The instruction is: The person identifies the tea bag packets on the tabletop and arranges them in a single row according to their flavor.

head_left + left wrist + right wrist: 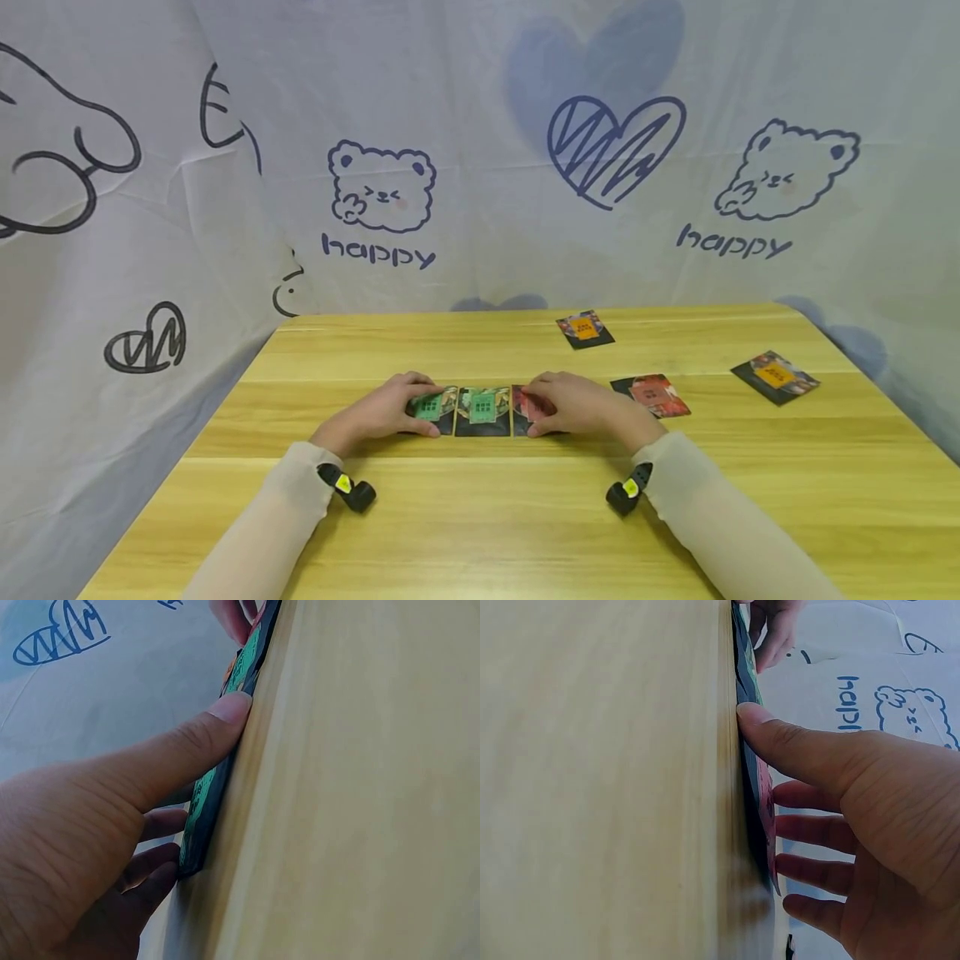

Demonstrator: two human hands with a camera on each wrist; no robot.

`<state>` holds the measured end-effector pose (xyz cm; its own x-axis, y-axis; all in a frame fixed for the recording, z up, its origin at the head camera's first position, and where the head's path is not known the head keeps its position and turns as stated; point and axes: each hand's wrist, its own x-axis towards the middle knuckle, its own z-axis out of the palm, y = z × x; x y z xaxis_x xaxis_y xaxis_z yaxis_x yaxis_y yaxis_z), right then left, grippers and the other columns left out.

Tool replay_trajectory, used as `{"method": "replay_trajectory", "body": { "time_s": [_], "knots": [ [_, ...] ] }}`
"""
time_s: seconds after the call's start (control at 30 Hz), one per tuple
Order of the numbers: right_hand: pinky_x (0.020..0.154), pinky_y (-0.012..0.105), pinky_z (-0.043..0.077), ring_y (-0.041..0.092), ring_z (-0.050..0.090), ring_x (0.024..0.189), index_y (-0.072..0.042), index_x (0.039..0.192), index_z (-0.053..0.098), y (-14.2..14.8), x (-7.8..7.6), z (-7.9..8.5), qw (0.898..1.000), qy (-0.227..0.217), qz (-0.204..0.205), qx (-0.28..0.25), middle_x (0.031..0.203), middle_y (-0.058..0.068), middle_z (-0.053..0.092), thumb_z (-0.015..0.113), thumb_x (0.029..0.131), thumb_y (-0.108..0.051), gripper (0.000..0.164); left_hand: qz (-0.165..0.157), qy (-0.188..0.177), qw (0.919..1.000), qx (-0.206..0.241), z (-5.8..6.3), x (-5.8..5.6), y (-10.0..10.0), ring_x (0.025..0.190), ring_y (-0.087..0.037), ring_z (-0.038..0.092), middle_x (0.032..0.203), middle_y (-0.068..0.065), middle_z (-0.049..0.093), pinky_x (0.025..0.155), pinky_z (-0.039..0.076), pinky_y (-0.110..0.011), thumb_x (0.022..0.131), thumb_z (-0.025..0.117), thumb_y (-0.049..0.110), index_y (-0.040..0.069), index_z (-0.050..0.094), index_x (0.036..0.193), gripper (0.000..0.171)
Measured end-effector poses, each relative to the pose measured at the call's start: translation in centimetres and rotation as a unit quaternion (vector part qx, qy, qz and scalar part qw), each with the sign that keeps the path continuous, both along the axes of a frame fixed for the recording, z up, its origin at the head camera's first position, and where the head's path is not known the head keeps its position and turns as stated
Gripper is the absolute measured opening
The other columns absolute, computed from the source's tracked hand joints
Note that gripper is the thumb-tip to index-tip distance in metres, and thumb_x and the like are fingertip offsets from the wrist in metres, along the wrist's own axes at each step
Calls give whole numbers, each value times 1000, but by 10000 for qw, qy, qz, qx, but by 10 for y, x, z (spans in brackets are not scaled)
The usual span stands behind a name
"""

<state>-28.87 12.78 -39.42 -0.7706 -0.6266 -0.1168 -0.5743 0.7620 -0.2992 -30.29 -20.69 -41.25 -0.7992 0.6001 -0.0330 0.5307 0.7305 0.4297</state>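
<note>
While the middle green card [483,408] is left uncovered on the table [480,517], its two neighbours are held beside it, one by each hand. Just to its left, the left green card [432,408] is pinched by the left hand [385,408], whose thumb is set at the near edge and whose fingers are bent toward the far one; just to its right, the first red card [529,409] is gripped by the right hand [583,407] in much the same way. Whether the middle green card is actually touched by both neighbours cannot be told. The step in hand is judged to be the squaring-up of a row of three. For the next move, light, even pressure toward the middle green card seems to be called for, so that no edge is slid over it; then both grips would need to be loosened straight upward, lest the row be dragged askew. Farther to the right of the middle green card, a second red card [656,395] is seen askew behind the right hand; one orange-labelled card [585,330] is placed beyond it and rightward, and another orange-labelled card [776,377] well to its right.
</note>
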Motion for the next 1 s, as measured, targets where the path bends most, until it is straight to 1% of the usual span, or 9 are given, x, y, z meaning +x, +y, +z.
{"method": "replay_trajectory", "body": {
  "time_s": [0.1, 0.27, 0.43, 0.57, 0.8, 0.93, 1.0],
  "knots": [
    [104, 47, 39, 31, 47, 128, -7, 145, 48, 0, -2, 0, 10000, 19, 65, -37, 142, 13, 47, 68, 89, -49, 72, -18, 42, 10000, -29, -1, -1, 0, 130, -34, 41, 142, -13, 44, 103, 39, -51, 82, 74, 54, 12, 51, 145, 79],
    [106, 49, 37, 33, 45, 131, -8, 146, 47, 1, -2, -2, 10000, 47, 83, -29, 144, 14, 46, 67, 89, -49, 73, -11, 80, 9999, -80, -1, 0, 0, 130, -34, 41, 142, -13, 44, 103, 39, -51, 82, 73, 54, 13, 51, 144, 78],
    [106, 50, 36, 34, 43, 132, -10, 146, 47, 2, 0, -1, 9999, 88, 59, -87, 146, 13, 44, 67, 89, -51, 73, -5, 47, 10000, -34, 0, 1, 0, 130, -34, 40, 142, -14, 43, 103, 38, -52, 82, 74, 52, 12, 51, 144, 77],
    [105, 51, 38, 33, 44, 131, -12, 145, 49, 6, 3, 3, 9997, 164, -11, -158, 145, 11, 45, 67, 89, -51, 71, 8, 63, 10000, -9, 0, 2, 1, 130, -34, 40, 142, -14, 44, 103, 38, -52, 82, 74, 52, 12, 51, 144, 78],
    [104, 51, 38, 33, 44, 132, -12, 143, 50, 19, 7, 10, 9992, 326, -183, -126, 144, 11, 46, 69, 88, -50, 70, 3, 102, 9999, 18, 0, 0, 0, 129, -34, 41, 141, -13, 44, 103, 39, -51, 81, 74, 53, 12, 52, 144, 78],
    [106, 52, 36, 33, 42, 134, -13, 144, 50, 31, 7, 9, 9986, 381, -314, -187, 145, 11, 47, 69, 87, -51, 71, 14, 83, 10000, 36, 0, 0, 0, 129, -34, 41, 141, -13, 44, 102, 39, -51, 81, 74, 53, 12, 52, 144, 78],
    [106, 53, 35, 35, 42, 133, -11, 143, 50, 39, 6, 8, 9982, 452, -274, -267, 144, 13, 47, 69, 88, -51, 71, 29, 73, 10000, 32, -1, 0, 0, 129, -33, 41, 141, -13, 45, 103, 39, -51, 81, 74, 53, 13, 52, 143, 78]
  ]
}}
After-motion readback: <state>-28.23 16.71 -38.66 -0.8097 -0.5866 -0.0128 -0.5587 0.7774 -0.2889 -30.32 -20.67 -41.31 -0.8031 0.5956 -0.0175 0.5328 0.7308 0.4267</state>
